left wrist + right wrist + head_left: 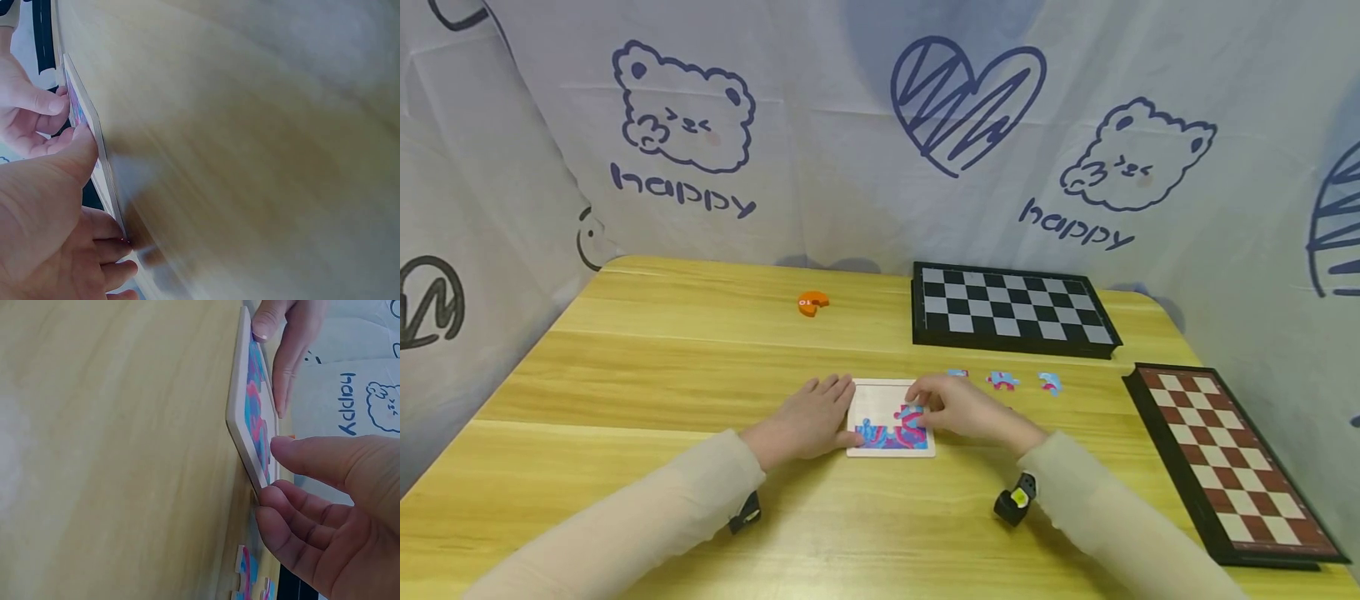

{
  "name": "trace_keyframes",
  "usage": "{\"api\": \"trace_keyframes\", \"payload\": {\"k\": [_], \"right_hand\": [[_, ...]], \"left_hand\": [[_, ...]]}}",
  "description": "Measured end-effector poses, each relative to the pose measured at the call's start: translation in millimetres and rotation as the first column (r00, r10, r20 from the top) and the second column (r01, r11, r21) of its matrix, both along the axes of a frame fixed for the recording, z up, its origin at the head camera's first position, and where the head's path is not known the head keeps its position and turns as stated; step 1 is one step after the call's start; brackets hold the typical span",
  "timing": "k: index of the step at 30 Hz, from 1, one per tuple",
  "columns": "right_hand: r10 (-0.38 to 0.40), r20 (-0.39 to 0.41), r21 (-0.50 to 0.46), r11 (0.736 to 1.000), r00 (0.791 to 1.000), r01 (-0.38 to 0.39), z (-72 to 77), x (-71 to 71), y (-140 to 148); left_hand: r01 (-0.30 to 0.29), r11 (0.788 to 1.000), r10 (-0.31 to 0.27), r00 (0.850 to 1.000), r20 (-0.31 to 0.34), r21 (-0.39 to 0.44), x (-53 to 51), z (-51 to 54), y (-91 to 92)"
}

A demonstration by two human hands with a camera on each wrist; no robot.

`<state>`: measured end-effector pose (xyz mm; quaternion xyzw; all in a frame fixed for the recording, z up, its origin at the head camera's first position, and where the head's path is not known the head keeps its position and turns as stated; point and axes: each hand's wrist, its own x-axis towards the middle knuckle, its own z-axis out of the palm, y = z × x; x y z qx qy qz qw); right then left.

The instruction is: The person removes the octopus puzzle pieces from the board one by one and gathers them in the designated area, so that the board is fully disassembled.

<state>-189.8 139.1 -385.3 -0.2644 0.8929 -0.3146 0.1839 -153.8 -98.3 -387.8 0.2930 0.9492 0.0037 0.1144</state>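
Observation:
A white-rimmed jigsaw tray lies in the middle of the table, with blue and pink pieces along its near side. My left hand rests at the tray's left edge, fingers fairly straight, thumb on the near left corner. At the right side of the tray, my right hand pinches a puzzle piece between thumb and forefinger, just above the filled row. The right wrist view shows the right thumb over the tray and the other fingers curled by its corner; the forefinger is mostly hidden there.
Several loose puzzle pieces lie right of the tray. A black-and-white chessboard stands at the back right, and a brown-and-white one along the right edge. An orange notched piece lies at the back. A printed cloth hangs behind.

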Motion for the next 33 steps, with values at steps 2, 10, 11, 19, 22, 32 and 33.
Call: {"api": "trace_keyframes", "payload": {"k": [2,10,11,19,22,32,33], "right_hand": [[0.009,-0.011,0.012,1.0,1.0,-0.009,-1.0,-0.2,-0.7],[0.081,-0.097,0.076,0.994,0.992,-0.074,-1.6,0.5,-3.8],[0.079,-0.098,0.086,0.994,0.992,-0.071,-1.6,0.5,-4.1],[0.047,-0.108,0.124,0.992,0.993,-0.034,-2.5,0.0,-6.2],[0.044,-0.099,0.112,0.993,0.994,-0.033,-2.9,-0.9,-7.0],[0.078,-0.049,0.106,0.992,0.996,-0.072,-2.3,-2.5,-5.9],[0.085,-0.048,0.107,0.991,0.995,-0.079,-2.0,-2.6,-5.6]], "left_hand": [[0.002,1.0,-0.002,1.0,-0.002,-0.003,0.0,0.1,0.2],[-0.007,1.0,0.007,1.0,0.005,-0.011,0.8,1.2,0.5],[-0.006,1.0,0.006,1.0,0.005,-0.007,1.1,1.4,0.4],[0.011,1.0,-0.011,1.0,0.004,0.024,1.8,3.1,-0.7],[0.014,1.0,-0.014,1.0,0.004,0.025,1.6,3.4,-0.9],[0.016,1.0,-0.017,1.0,0.007,0.015,1.3,3.8,-1.1],[0.016,1.0,-0.016,1.0,0.007,0.014,1.2,3.8,-1.0]]}}
